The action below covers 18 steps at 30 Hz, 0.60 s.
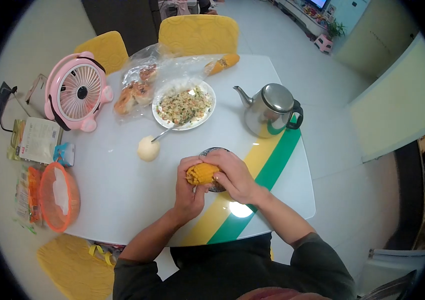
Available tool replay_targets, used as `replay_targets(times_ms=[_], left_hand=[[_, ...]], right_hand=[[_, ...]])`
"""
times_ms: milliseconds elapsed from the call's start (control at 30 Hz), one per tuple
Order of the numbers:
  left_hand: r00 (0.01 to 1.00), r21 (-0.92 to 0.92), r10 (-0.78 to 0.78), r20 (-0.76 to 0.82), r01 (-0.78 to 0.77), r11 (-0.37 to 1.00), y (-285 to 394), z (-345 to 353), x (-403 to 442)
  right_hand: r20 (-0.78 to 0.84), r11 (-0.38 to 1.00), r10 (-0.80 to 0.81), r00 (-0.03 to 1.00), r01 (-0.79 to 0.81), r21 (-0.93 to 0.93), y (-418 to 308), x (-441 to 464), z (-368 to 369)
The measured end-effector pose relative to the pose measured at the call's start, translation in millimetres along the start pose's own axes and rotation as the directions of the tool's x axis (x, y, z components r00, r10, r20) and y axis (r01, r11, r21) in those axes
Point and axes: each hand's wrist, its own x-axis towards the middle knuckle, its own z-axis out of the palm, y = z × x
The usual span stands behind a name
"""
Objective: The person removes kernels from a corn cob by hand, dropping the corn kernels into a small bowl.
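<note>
A piece of yellow corn cob (202, 174) is held between both hands over the near middle of the table. My left hand (188, 187) wraps its left side, fingers curled round it. From the right, my right hand (232, 175) grips the cob, its thumb pressed on the kernels. Beneath the hands is a dark patterned bowl (214, 150), mostly hidden, so its contents cannot be made out. A pale round bun (148, 148) lies on the table to the upper left of the hands. Behind it, a white plate (201, 125) carries fried rice (185, 106) and a spoon (165, 134).
A steel kettle (270, 110) stands at right, spout leftward. A pink fan (80, 92), clear bag of bread (137, 92) and wrapped yellow roll (222, 64) are farther back. An orange basket (72, 200) and packets (37, 140) line the left edge. Yellow chairs (197, 35) surround the table.
</note>
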Motion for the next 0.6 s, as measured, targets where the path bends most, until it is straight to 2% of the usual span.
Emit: replay_targets(times_ms=[200, 400, 500, 600], left_hand=[[1.0, -0.024, 0.028, 0.008, -0.028, 0.999, -3.7, -1.8, 1.0], [1.0, 0.079, 0.001, 0.005, -0.001, 0.997, 1.9, -2.8, -0.2], [0.998, -0.046, -0.062, -0.024, 0.061, 0.997, 0.8, 0.0, -1.8], [1.0, 0.057, 0.015, -0.015, -0.014, 0.998, -6.1, -2.8, -0.6]], right_hand=[[0.026, 1.0, 0.009, 1.0, -0.01, 0.021, -1.1, 1.7, -4.1], [0.018, 1.0, -0.011, 1.0, 0.01, 0.012, 2.9, 0.7, -1.1], [0.021, 1.0, 0.004, 1.0, -0.004, 0.004, 3.1, 2.1, -1.4], [0.017, 1.0, -0.002, 1.0, 0.002, -0.013, 3.0, 2.3, -2.7]])
